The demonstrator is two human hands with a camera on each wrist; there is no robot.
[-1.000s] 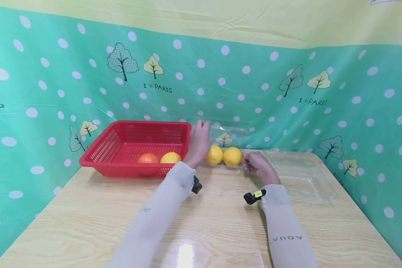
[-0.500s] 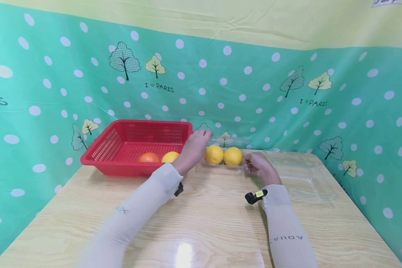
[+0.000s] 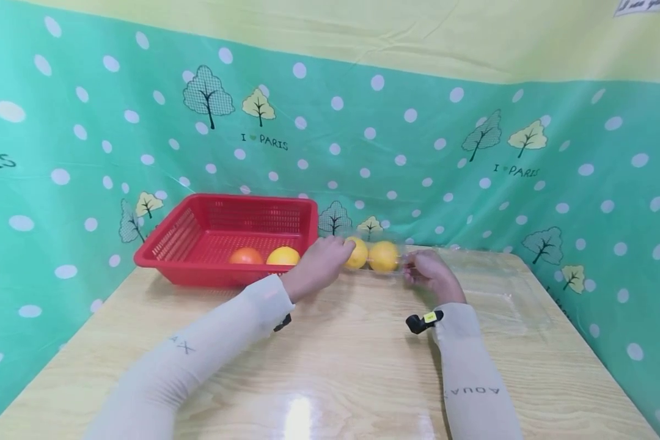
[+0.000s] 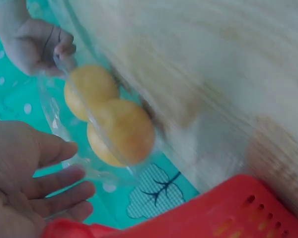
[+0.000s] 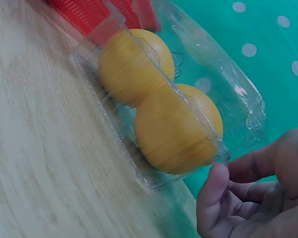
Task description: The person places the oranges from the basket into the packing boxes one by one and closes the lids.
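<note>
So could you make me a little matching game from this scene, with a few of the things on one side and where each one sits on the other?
Things:
1. red basket
2. clear plastic box
3. left hand
4. right hand

Places:
A. at the right end of the clear box, fingers on its edge
B. on the table's far left, with two fruits in it
C. reaching at the clear box from the basket side
D. between the two hands, with two yellow fruits inside

Pairs: 1-B, 2-D, 3-C, 4-A
</note>
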